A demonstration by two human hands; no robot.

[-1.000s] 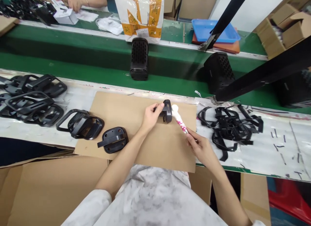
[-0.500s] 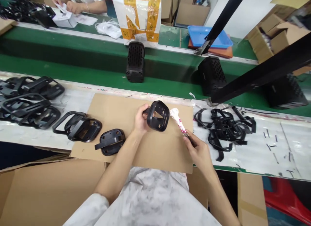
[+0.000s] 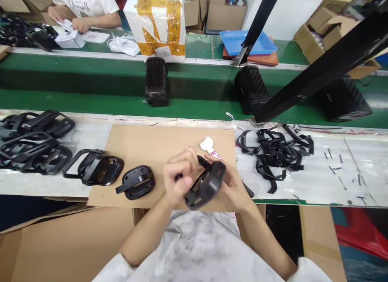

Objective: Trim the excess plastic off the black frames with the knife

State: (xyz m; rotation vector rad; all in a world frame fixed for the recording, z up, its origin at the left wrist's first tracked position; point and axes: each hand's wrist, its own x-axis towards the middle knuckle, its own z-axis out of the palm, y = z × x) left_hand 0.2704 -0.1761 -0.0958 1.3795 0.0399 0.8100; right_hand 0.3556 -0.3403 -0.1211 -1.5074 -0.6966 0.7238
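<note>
My left hand (image 3: 178, 175) is closed around the strap end of a black plastic handle bracket (image 3: 207, 189), tilted and slightly blurred above the cardboard sheet (image 3: 169, 140). On the bracket's right side, my right hand (image 3: 235, 187) grips it, with some fingers hidden behind. A hammer-like tool (image 3: 207, 144) with a white wrapped head and pink-marked wrapping lies beyond and partly under my right hand; its dark end shows beside the wrist. To the left, a similar bracket (image 3: 138, 183) rests on the cardboard, and another (image 3: 98, 169) overlaps the sheet's left edge.
More black brackets (image 3: 36, 142) are piled at the left. Loose black straps (image 3: 277, 152) lie tangled at the right. Perforated black housings (image 3: 157, 82) stand on the green surface, near a slanting black post (image 3: 318, 68). Across the bench, another person's hands (image 3: 80, 24) handle white paper.
The bracket has come down towards me and turned. My right hand has let go of the hammer-like tool and moved left onto the bracket. The camera view has shifted slightly.
</note>
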